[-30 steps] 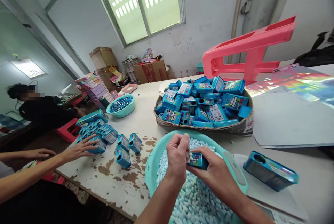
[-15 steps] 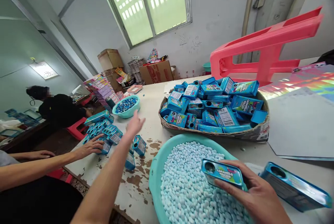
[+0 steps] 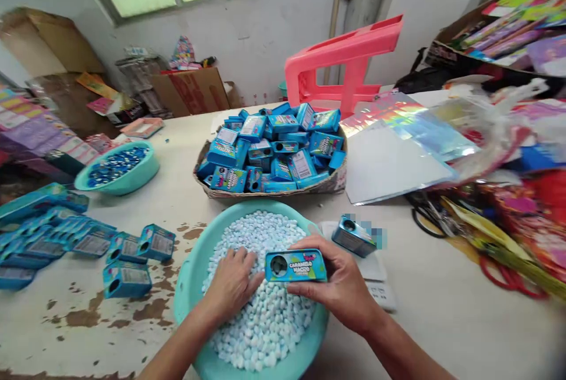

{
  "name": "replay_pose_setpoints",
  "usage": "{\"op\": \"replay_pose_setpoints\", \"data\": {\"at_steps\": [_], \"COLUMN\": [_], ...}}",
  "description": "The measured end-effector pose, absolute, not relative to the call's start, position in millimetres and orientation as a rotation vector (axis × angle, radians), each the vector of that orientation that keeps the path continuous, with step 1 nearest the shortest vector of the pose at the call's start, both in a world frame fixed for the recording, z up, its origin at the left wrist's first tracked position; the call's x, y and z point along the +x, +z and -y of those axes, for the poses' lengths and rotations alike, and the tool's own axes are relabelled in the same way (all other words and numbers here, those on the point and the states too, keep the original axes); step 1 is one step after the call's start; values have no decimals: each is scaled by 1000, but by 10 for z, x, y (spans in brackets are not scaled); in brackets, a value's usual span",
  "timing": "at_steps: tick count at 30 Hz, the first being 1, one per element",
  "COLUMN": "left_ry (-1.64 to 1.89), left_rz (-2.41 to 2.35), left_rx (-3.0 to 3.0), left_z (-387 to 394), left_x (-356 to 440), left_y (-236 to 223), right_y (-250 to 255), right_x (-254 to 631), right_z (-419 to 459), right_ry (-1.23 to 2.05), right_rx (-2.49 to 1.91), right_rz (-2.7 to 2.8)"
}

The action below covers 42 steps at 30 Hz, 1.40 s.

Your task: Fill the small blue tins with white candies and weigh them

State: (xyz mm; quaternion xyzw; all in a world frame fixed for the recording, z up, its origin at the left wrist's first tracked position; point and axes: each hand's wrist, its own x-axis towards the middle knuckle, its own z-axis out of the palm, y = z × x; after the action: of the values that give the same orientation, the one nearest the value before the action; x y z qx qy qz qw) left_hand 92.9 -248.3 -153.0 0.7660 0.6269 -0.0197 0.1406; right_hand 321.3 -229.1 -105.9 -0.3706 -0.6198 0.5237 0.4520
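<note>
A blue candy box (image 3: pixel 295 265) marked "CARAMELO MACIZO", with a round hole in its top, is held in my right hand (image 3: pixel 338 285), thumb on one side and fingers on the other. Below it stands a turquoise basin (image 3: pixel 183 297) full of small pale blue and white candies (image 3: pixel 256 333). My left hand (image 3: pixel 232 282) rests on the candies left of the box, thumb apart from the fingers; its palm is hidden. Another blue box (image 3: pixel 354 237) with a hole stands on a flat white scale (image 3: pixel 380 294) to the right of the basin.
Behind the basin, a cardboard tray (image 3: pixel 269 192) is heaped with blue boxes. At left are several standing boxes (image 3: pixel 127 278) and a bowl of shiny blue pieces (image 3: pixel 117 167). A pink stool (image 3: pixel 345 61), a white sheet (image 3: pixel 389 167) and red-handled scissors (image 3: pixel 513 277) lie to the right.
My left hand has come back from the standing boxes at left to the candies. My right hand keeps the box over the basin. The view has swung right, and the co-worker's arms are out of sight.
</note>
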Motion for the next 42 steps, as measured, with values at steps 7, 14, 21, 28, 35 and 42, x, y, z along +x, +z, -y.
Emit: {"op": "replay_pose_setpoints", "data": {"at_steps": [7, 14, 21, 28, 35, 42], "left_ry": [-181, 557, 1233, 1398, 1326, 1554], "left_rz": [-1816, -1819, -1297, -1220, -1092, -972], "left_rx": [2079, 1462, 399, 118, 66, 319], "left_z": [2669, 2608, 2497, 2427, 2448, 2460], "left_x": [969, 931, 1061, 1199, 1212, 1400], "left_y": [-1581, -1470, -1200, -1195, -1259, -639], "right_y": [-1260, -1707, -1996, -1908, -1546, -951], "right_x": [4470, 4680, 4277, 4501, 4163, 3576], "right_z": [2833, 3201, 3345, 2571, 1993, 2492], "right_ry": [1088, 1281, 1422, 779, 891, 989], "right_rx": [-1219, -1443, -1243, -1364, -1305, -1013], "right_rz": [1235, 1185, 1270, 1292, 1268, 1645]}}
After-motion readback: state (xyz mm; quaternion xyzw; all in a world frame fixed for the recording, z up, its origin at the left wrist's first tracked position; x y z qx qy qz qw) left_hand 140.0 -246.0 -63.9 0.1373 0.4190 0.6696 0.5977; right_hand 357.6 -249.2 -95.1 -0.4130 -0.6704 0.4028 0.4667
